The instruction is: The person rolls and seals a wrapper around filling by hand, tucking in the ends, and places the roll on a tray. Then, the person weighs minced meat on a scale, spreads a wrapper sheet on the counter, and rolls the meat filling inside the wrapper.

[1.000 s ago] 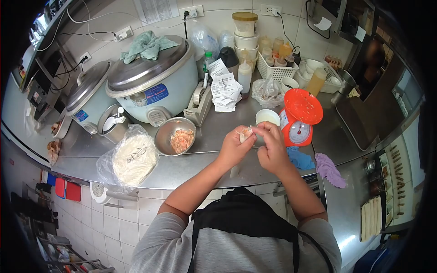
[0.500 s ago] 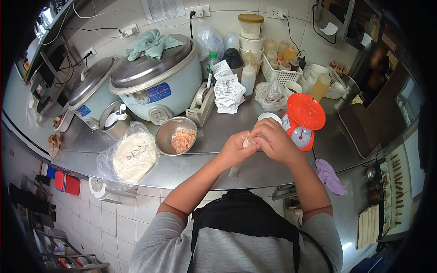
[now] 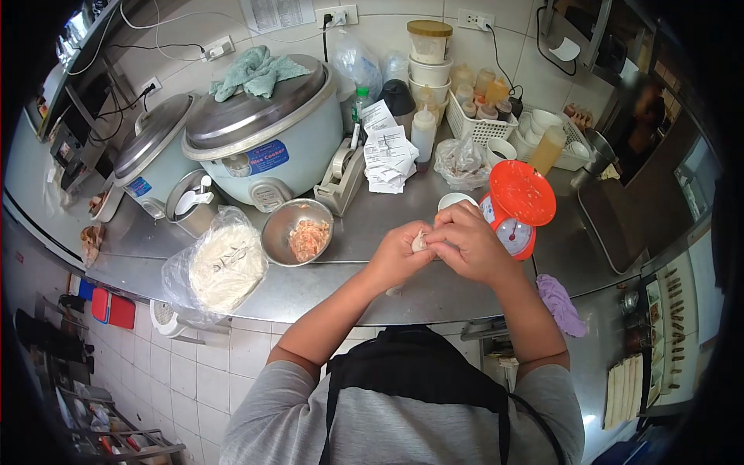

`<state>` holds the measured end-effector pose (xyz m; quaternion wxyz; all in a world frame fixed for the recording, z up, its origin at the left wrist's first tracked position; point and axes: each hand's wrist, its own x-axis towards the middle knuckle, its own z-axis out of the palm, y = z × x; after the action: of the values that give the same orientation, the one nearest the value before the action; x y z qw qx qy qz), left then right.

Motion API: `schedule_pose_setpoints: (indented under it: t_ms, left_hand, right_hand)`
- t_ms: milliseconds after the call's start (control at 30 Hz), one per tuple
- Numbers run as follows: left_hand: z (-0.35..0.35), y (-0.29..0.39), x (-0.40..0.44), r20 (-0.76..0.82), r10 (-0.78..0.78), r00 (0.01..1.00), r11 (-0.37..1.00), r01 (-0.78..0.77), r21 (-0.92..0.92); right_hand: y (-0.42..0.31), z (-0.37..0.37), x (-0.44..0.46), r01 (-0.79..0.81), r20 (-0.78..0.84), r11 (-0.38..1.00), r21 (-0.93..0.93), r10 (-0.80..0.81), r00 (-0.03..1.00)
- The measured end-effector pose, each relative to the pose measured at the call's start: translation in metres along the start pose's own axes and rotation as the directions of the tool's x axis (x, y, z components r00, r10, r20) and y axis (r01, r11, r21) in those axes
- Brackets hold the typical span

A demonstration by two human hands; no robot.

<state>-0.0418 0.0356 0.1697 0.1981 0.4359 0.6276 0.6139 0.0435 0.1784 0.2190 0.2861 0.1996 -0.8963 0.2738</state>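
Observation:
Both hands meet above the steel counter, fingers pinched around a small pale dumpling (image 3: pixel 419 242). My left hand (image 3: pixel 398 252) cups it from the left, while my right hand (image 3: pixel 470 242) presses its edge with thumb and fingertips. Much of the dumpling is hidden by the fingers. Just beyond my right hand sits a small white bowl (image 3: pixel 456 200), partly covered by that hand. To the left, a metal bowl (image 3: pixel 273 244) holds pinkish minced filling (image 3: pixel 308 239). A plastic bag of round white wrappers (image 3: pixel 229 271) lies beside that bowl.
An orange kitchen scale (image 3: pixel 524 194) stands right of my hands. Behind are rice cookers (image 3: pixel 267 167), a tape dispenser (image 3: pixel 341 186), paper slips (image 3: pixel 389 159) and a basket of sauce bottles (image 3: pixel 474 124). A purple cloth (image 3: pixel 559 304) hangs near the right counter edge.
Both hands stay together at nearly the same spot, and the fingers have shifted slightly on the dumpling. More of its pale surface shows now. The view has moved a little.

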Motion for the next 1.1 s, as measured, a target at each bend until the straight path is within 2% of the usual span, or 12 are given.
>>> schedule_pose_setpoints:
  t_ms: [167,233,267,333,433,533,633,833,933,1033,1067,1100]
  left_hand:
    - [-0.001,-0.006,0.001,0.008,0.026,1.000,0.989,-0.027,0.144]
    - [0.000,-0.006,0.001,-0.013,0.007,1.000,0.999,-0.007,0.046]
    - [0.000,-0.006,0.002,-0.025,-0.002,1.000,1.000,0.002,-0.004]
    - [0.001,-0.001,0.003,-0.025,0.046,0.999,0.997,-0.044,0.064]
    - [0.000,0.000,0.003,0.003,0.028,1.000,0.997,-0.028,0.069]
    - [0.002,-0.002,0.003,0.018,-0.011,1.000,0.999,0.010,0.043]
    - [0.002,-0.005,0.002,0.023,-0.047,0.999,0.999,0.046,0.018]
    - [0.009,0.000,0.000,-0.142,0.073,0.987,0.982,-0.046,0.181]
    - [0.010,-0.001,0.000,-0.188,0.164,0.968,0.948,-0.102,0.300]
    - [0.011,-0.003,0.000,-0.221,0.251,0.943,0.917,-0.158,0.366]
    - [0.011,-0.003,0.000,-0.234,0.276,0.932,0.910,-0.175,0.377]
    - [0.010,-0.001,0.000,-0.233,0.225,0.946,0.931,-0.138,0.339]
  right_hand:
    - [0.002,0.015,-0.005,-0.201,-0.053,0.968,0.148,0.211,0.976]
    - [0.000,0.019,-0.004,-0.286,-0.099,0.930,0.233,0.315,0.944]
    - [-0.003,0.017,-0.002,-0.221,-0.132,0.968,0.121,0.236,0.963]
    - [-0.011,0.009,0.002,-0.088,-0.164,0.990,-0.112,0.069,0.984]
    - [-0.005,0.003,0.003,0.082,-0.078,0.964,-0.254,-0.105,0.991]
    - [0.002,0.000,-0.001,0.144,-0.077,0.967,-0.211,-0.163,0.984]
    - [0.008,0.006,-0.008,0.137,-0.102,0.974,-0.179,-0.157,0.982]
    - [0.002,0.012,-0.011,-0.016,-0.152,0.997,-0.073,0.005,0.988]
    - [0.002,0.029,-0.015,-0.190,-0.218,0.969,0.161,0.222,0.950]
    - [-0.002,0.039,-0.012,-0.258,-0.284,0.879,0.400,0.386,0.878]
    - [-0.002,0.038,-0.012,-0.232,-0.302,0.919,0.318,0.330,0.894]
    - [-0.002,0.036,-0.013,-0.203,-0.315,0.951,0.233,0.271,0.910]
